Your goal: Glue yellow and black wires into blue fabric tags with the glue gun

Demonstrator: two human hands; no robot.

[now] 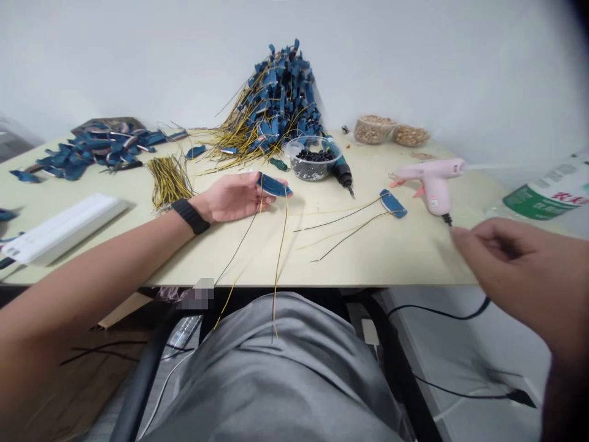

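head view: left hand [232, 199] pinches a blue piece [273, 185] over the table [377, 264], its wires [281, 245] dangling past the front edge; right hand [519, 267] curls beside the glue gun [437, 184] toward the right edge, whether gripping its cord [446, 218] i can't tell.

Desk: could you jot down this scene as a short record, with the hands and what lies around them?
Left hand: holding a blue piece with wires hanging down
Right hand: fingers curled beside the pink glue gun; grip on its cord unclear
Between hands: another wired blue piece, lying on the desk
Back: tall heap of blue pieces
Far right: bottle with green label
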